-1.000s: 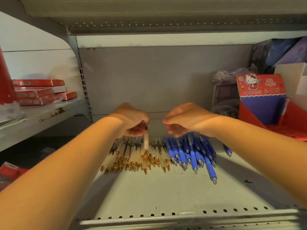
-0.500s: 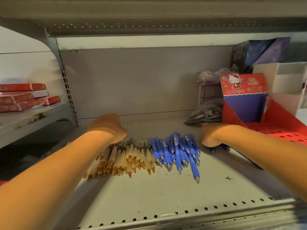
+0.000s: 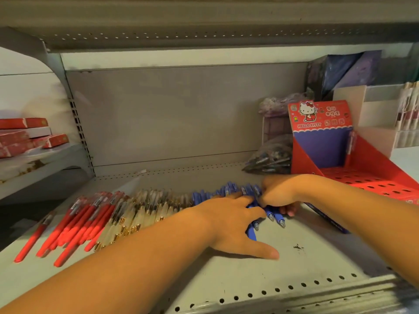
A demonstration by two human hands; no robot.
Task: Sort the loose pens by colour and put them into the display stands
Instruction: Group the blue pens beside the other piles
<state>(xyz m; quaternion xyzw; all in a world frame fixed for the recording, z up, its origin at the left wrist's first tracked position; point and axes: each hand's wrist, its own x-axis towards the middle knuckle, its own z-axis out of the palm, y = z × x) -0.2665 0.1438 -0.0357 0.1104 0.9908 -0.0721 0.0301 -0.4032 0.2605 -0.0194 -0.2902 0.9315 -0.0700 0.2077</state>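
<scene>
Three groups of pens lie side by side on the grey shelf (image 3: 226, 275): red pens (image 3: 74, 223) at the left, clear pens with gold tips (image 3: 145, 209) in the middle, blue pens (image 3: 229, 191) at the right. My left hand (image 3: 231, 220) lies flat on the blue pens, fingers spread, thumb on the shelf. My right hand (image 3: 278, 196) curls its fingers around the right side of the blue pile. A red Hello Kitty display stand (image 3: 340, 168) with a holed tray stands just right of my right wrist.
A clear bag of dark pens (image 3: 269, 159) lies behind the blue pile against the back wall. White compartment boxes (image 3: 381, 114) stand at the far right. Red boxes (image 3: 25, 137) are stacked on the neighbouring shelf at the left. An upper shelf hangs overhead.
The view swung left, bringing the red pens into sight. My left hand moved from the gold-tipped pens onto the blue pile, and my right hand closed in on the blue pile's right side.
</scene>
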